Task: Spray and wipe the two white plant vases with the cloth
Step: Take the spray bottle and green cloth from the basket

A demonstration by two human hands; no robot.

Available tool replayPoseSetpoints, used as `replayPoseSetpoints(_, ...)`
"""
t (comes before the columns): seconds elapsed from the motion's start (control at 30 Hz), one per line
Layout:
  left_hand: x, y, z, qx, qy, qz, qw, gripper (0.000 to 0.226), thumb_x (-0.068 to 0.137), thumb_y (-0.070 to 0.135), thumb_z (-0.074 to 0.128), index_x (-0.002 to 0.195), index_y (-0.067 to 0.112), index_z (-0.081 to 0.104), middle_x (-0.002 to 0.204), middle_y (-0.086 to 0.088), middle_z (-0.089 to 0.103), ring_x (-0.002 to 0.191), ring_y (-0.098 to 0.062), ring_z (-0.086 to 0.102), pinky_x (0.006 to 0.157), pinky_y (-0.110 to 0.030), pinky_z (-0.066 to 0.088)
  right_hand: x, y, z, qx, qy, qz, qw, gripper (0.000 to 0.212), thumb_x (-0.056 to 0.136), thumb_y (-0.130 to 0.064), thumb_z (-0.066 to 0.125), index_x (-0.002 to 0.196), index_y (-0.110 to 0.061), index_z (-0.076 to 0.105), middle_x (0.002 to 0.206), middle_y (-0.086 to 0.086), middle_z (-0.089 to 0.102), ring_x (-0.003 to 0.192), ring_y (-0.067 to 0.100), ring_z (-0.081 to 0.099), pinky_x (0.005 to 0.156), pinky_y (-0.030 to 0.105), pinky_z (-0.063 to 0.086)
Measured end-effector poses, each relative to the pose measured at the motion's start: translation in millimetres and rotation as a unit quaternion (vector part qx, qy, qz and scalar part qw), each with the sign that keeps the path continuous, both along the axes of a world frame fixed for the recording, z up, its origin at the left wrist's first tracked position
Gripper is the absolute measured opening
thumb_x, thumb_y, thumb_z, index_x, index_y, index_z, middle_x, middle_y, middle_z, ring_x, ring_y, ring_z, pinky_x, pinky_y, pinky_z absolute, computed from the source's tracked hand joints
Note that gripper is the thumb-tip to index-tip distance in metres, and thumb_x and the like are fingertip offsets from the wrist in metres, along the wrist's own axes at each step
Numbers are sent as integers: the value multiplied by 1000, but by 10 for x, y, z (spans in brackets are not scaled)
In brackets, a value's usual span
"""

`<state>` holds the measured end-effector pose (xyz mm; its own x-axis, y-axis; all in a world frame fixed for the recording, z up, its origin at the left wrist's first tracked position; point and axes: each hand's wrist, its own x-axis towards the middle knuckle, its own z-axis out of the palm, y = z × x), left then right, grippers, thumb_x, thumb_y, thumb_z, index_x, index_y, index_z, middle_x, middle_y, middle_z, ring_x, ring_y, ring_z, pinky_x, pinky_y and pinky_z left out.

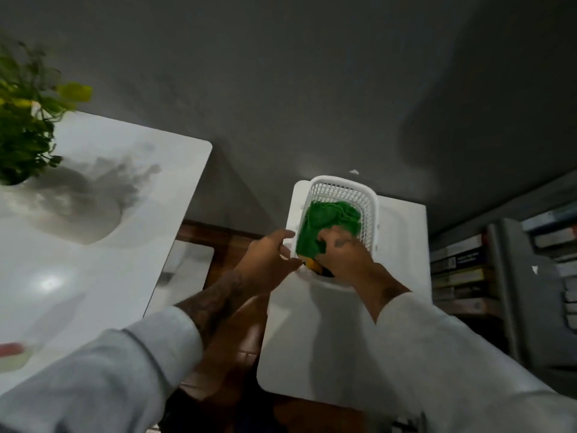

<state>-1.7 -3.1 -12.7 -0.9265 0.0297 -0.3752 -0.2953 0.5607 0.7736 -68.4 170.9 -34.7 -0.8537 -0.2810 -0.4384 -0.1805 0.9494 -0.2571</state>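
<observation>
1. Right hand (340,253) curls its fingers into a crumpled green cloth (327,220), gripping it inside a white plastic lattice basket (343,189).
2. Left hand (268,257), fingers fairly straight, touches the basket's near rim.
3. Cloth looks soft, light, floppy; a bunched fold should lift it.
4. One round white plant vase (68,210) stands well apart, leftward.

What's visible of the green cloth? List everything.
The green cloth is bright green soft fabric, crumpled into a folded heap with no flat edge showing. It lies inside the white lattice basket and fills much of it. The right hand grips its near end with fingers curled into the folds, hiding part of it. The left hand sits at the basket's near-left corner. Whether it touches the cloth cannot be told.
</observation>
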Motion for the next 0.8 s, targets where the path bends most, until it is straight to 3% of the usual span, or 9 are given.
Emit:
replayPoseSetpoints(0.13, -76, -15, -100, 27, 0, 6, 1000, 53, 82, 7, 72, 130, 14, 52, 101, -8, 67, 77, -19, 70, 64, -38, 61, -52, -17, -240, 75, 54, 77, 993, 46, 83, -42, 67, 118, -13, 57, 123, 11, 53, 111, 31, 55, 92, 40, 49)
replayPoseSetpoints(0.27, -109, -41, -153, 38, -5, 11, 999, 50, 80, 8, 74, 126, 13, 55, 94, -1, 70, 68, -13, 71, 61, -30, 61, -54, -23, -407, 92, 119, 116, 982, 31, 91, -27, 56, 117, -11, 56, 126, 12, 53, 109, 32, 55, 90, 39, 48)
replayPoseSetpoints(0.37, -123, -52, -146, 50, -22, 9, 998, 47, 81, 8, 73, 125, 12, 55, 94, -2, 70, 68, -12, 71, 60, -27, 60, -72, -14, -422, 61, 159, 143, 975, 29, 84, -16, 67, 110, -3, 63, 119, 18, 60, 102, 33, 61, 84, 38, 52)
replayPoseSetpoints(0.5, -136, -55, -105, 65, -39, 11, 997, 45, 82, 8, 72, 124, 8, 56, 96, -6, 70, 73, -14, 71, 63, -27, 60, -88, -6, -335, 91, 210, 187, 955, 26, 69, -22, 76, 90, -8, 70, 98, 10, 69, 94, 21, 66, 80, 25, 51)
replayPoseSetpoints(0.6, -140, -41, -98, 70, -44, 15, 996, 47, 81, 7, 72, 125, 7, 56, 95, -6, 69, 73, -16, 71, 64, -27, 61, -139, 27, -294, 30, 97, 71, 992, 20, 87, -19, 56, 104, -9, 60, 114, 10, 57, 107, 30, 56, 84, 35, 45)
replayPoseSetpoints(0.7, -153, -32, -96, 65, -51, 34, 996, 52, 79, 6, 75, 126, 10, 54, 99, -7, 68, 76, -17, 70, 62, -26, 60, -246, 129, -81, -53, 65, -53, 995, 16, 80, -32, 58, 88, -19, 52, 98, 1, 52, 91, 25, 52, 73, 32, 39)
replayPoseSetpoints(0.8, -169, -28, -43, 19, -36, 9, 999, 61, 77, 13, 78, 130, 13, 49, 109, -3, 65, 84, -10, 63, 70, -21, 56, -313, 201, 266, -189, 40, -142, 971, 18, 79, -32, 58, 75, -19, 47, 82, -3, 54, 78, 19, 53, 62, 31, 39)
